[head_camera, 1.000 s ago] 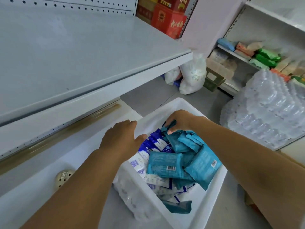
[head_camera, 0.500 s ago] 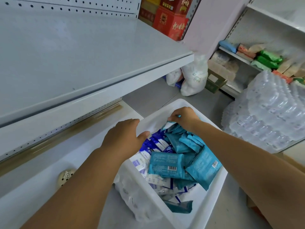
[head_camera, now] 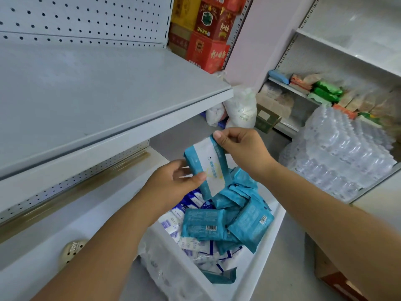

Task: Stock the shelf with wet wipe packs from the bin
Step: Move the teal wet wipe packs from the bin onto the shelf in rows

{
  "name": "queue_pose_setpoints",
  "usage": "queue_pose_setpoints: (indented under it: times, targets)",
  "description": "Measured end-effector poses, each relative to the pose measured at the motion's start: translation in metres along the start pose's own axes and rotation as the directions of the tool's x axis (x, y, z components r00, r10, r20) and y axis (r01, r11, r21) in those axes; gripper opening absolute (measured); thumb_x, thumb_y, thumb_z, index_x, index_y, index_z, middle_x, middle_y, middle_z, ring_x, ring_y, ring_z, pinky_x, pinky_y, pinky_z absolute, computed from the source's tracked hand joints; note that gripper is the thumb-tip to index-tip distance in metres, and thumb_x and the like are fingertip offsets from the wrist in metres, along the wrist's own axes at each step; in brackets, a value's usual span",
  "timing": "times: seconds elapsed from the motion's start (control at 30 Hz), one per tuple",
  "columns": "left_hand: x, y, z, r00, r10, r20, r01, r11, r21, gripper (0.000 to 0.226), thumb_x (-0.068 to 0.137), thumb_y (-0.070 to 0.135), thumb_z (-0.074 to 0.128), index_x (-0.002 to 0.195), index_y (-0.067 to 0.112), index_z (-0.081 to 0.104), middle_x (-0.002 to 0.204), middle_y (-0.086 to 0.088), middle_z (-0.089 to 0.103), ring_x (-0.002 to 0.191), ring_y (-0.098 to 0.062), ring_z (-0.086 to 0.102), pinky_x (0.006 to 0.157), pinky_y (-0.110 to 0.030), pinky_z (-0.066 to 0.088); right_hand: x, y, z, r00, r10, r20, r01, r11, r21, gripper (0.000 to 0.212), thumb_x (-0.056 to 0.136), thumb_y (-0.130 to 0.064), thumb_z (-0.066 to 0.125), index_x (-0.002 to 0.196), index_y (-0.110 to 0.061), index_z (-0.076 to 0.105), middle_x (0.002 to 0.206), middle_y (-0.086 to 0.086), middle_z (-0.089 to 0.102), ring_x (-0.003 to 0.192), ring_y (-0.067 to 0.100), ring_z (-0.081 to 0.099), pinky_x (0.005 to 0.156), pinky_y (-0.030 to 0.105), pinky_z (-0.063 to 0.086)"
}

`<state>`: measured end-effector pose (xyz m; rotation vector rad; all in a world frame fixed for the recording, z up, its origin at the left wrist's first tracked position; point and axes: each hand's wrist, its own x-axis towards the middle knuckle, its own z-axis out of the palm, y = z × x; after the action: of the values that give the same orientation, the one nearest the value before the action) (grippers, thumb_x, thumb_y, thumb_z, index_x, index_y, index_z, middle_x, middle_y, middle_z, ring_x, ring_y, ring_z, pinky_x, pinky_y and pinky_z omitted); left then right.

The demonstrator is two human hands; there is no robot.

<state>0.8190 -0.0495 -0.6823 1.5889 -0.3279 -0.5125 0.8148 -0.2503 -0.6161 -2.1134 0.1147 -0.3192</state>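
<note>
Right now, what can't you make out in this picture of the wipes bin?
Head view:
- Print on the lifted pack: too small, blurred.
- Packs deep in the bin: buried under the top packs.
- Left hand fingers: partly behind the pack.
- Bin's near corner: cut off by bottom edge.

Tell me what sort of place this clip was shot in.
Probably a small shop or its stockroom: metal retail shelf with pegboard backing, shrink-wrapped bottled water cases stacked at right, and red boxed goods piled nearby.
</note>
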Motion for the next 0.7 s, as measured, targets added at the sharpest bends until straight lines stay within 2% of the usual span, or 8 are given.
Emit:
queue_pose_setpoints:
  times: [0.07, 0.2, 0.27, 0.33, 0.47, 0.53, 0.6, 0.7]
  targets:
    - [-0.004, 0.006, 0.001, 1.0, 0.026, 0.01, -0.026, 0.998, -0.051, 0.03, 0.087, 0.036, 0.074, 0.115, 0.031, 0.069, 0.107, 0.016, 0.075, 0.101, -0.001, 0.069, 0.102, -0.035, 0.051, -0.002, -0.017, 0.002, 1.0, -0.008, -0.005, 0.008, 0.999, 0.052, 0.027, 0.096, -0.029, 0.067, 0.086, -0.006, 0.076, 0.09, 0.021, 0.074, 0.077, 0.02, 0.064, 0.085, 0.051, 0.056]
    - [-0.01, 0.017, -0.002, 0.998, 0.051, -0.034, -0.056, 0.988, -0.143, 0.019, 0.092, 0.027, 0.069, 0.11, 0.024, 0.07, 0.097, 0.011, 0.077, 0.091, -0.007, 0.073, 0.089, -0.033, 0.059, -0.003, -0.04, 0.007, 1.0, -0.007, -0.005, 0.007, 0.997, 0.083, 0.028, 0.097, -0.032, 0.064, 0.087, -0.009, 0.076, 0.082, 0.005, 0.076, 0.075, 0.013, 0.066, 0.083, 0.039, 0.059]
    - [-0.013, 0.02, -0.004, 0.998, 0.043, -0.045, -0.052, 0.975, -0.217, 0.017, 0.093, 0.023, 0.068, 0.109, 0.018, 0.07, 0.096, 0.007, 0.078, 0.09, -0.009, 0.074, 0.083, -0.029, 0.06, -0.004, -0.043, 0.008, 0.998, 0.042, 0.037, -0.046, 0.994, 0.104, 0.032, 0.099, -0.037, 0.06, 0.098, -0.009, 0.075, 0.091, 0.003, 0.077, 0.082, 0.016, 0.07, 0.084, 0.035, 0.058]
    - [-0.015, 0.022, -0.007, 0.997, 0.041, -0.059, -0.057, 0.955, -0.291, 0.015, 0.093, 0.019, 0.067, 0.108, 0.014, 0.069, 0.097, 0.003, 0.078, 0.091, -0.012, 0.074, 0.079, -0.027, 0.061, -0.007, -0.042, 0.009, 0.99, 0.087, 0.107, -0.099, 0.988, 0.117, 0.034, 0.099, -0.041, 0.058, 0.108, -0.012, 0.073, 0.104, 0.005, 0.077, 0.098, 0.021, 0.073, 0.091, 0.037, 0.059]
    - [-0.015, 0.027, -0.011, 0.995, 0.042, -0.086, -0.075, 0.898, -0.433, 0.017, 0.094, 0.017, 0.065, 0.111, 0.014, 0.068, 0.103, -0.001, 0.077, 0.096, -0.018, 0.074, 0.083, -0.033, 0.06, -0.02, -0.035, 0.011, 0.968, 0.081, 0.238, -0.118, 0.982, 0.145, 0.041, 0.087, -0.042, 0.066, 0.116, -0.013, 0.07, 0.112, 0.005, 0.075, 0.108, 0.025, 0.07, 0.098, 0.044, 0.055]
    - [-0.013, 0.028, -0.013, 0.992, 0.036, -0.117, -0.09, 0.867, -0.491, 0.022, 0.092, 0.017, 0.067, 0.114, 0.013, 0.067, 0.106, -0.003, 0.077, 0.099, -0.021, 0.074, 0.088, -0.038, 0.058, -0.022, -0.033, 0.012, 0.964, 0.059, 0.259, -0.103, 0.982, 0.158, 0.047, 0.082, -0.037, 0.072, 0.121, -0.011, 0.069, 0.116, 0.006, 0.074, 0.113, 0.031, 0.068, 0.102, 0.049, 0.053]
    - [-0.013, 0.029, -0.014, 0.989, 0.046, -0.142, -0.114, 0.849, -0.515, 0.025, 0.09, 0.017, 0.068, 0.115, 0.013, 0.066, 0.108, -0.003, 0.076, 0.101, -0.022, 0.073, 0.09, -0.04, 0.057, -0.022, -0.035, 0.011, 0.968, 0.035, 0.247, -0.079, 0.982, 0.171, 0.046, 0.081, -0.032, 0.073, 0.121, -0.009, 0.069, 0.115, 0.006, 0.075, 0.112, 0.029, 0.069, 0.101, 0.047, 0.053]
    - [-0.014, 0.03, -0.015, 0.982, 0.082, -0.173, -0.161, 0.842, -0.515, 0.034, 0.086, 0.021, 0.072, 0.119, 0.014, 0.065, 0.109, -0.003, 0.076, 0.101, -0.02, 0.073, 0.087, -0.039, 0.059, -0.021, -0.038, 0.011, 0.973, 0.011, 0.229, -0.046, 0.988, 0.148, 0.038, 0.087, -0.029, 0.069, 0.118, -0.007, 0.069, 0.109, 0.006, 0.076, 0.105, 0.028, 0.071, 0.093, 0.04, 0.058]
